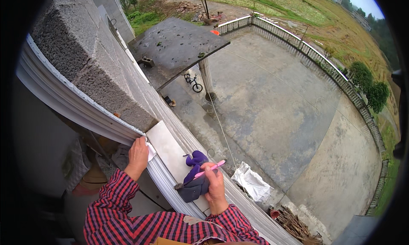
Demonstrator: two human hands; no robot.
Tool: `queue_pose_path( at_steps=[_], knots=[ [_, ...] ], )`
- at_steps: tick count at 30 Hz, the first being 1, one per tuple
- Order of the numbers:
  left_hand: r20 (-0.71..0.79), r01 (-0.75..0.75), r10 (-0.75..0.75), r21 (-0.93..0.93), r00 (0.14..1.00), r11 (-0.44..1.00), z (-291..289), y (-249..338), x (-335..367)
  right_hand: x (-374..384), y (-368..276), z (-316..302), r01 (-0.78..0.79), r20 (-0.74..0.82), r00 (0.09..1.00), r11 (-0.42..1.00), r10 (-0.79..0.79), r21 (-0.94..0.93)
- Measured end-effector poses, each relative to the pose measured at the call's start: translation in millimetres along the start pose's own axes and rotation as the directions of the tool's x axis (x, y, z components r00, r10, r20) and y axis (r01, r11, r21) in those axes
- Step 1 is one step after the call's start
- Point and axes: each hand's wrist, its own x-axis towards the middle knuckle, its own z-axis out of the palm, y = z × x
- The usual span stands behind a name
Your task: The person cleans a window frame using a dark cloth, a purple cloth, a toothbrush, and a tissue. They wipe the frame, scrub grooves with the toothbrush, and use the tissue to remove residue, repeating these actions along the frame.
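My left hand (pixel 138 154) is closed at the white window frame (pixel 164 177), its fingers pinching a crumpled white cloth or tissue (pixel 151 151) in the corner by the wall. Over the pale sill slab (pixel 167 148), my right hand (pixel 215 186) grips a slim pink-handled brush (pixel 216 165). A dark fuzzy tuft (pixel 178 186) lies in line with its handle. Bunched beneath that hand is a purple and dark grey glove (pixel 194 186), pressed against the palm. Part of the handle is hidden by fingers and glove.
A rough block wall (pixel 85 70) rises at the left. Beyond the sill is a drop to a concrete yard (pixel 272 104) with a fence (pixel 298 42). Below lie a white sack (pixel 251 183) and stacked sticks (pixel 294 223). A bicycle (pixel 194 82) stands by a roofed pillar (pixel 206 77).
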Motion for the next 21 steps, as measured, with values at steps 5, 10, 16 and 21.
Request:
queue_pose_path(
  at_steps=[5,10,16,21],
  knots=[
    [-0.011,-0.008,0.009,0.086,1.0,0.996,10.1,-4.1,-2.6,0.5,2.9,-2.1,0.009,0.044,0.999,1.0,-0.01,0.026],
    [0.147,-0.102,0.062,0.279,0.987,0.955,6.7,-6.1,4.3,2.6,4.5,-5.5,-0.009,0.075,0.997,0.999,0.006,0.041],
    [0.401,-0.159,-0.006,0.376,0.916,0.913,-22.9,-1.0,13.7,4.1,5.6,-7.1,0.012,0.064,0.998,0.999,-0.014,0.033],
    [0.526,-0.441,0.182,0.422,0.83,0.792,-37.5,-11.5,26.1,1.5,5.9,-9.0,-0.008,0.085,0.996,0.998,0.003,0.059]
  ],
)
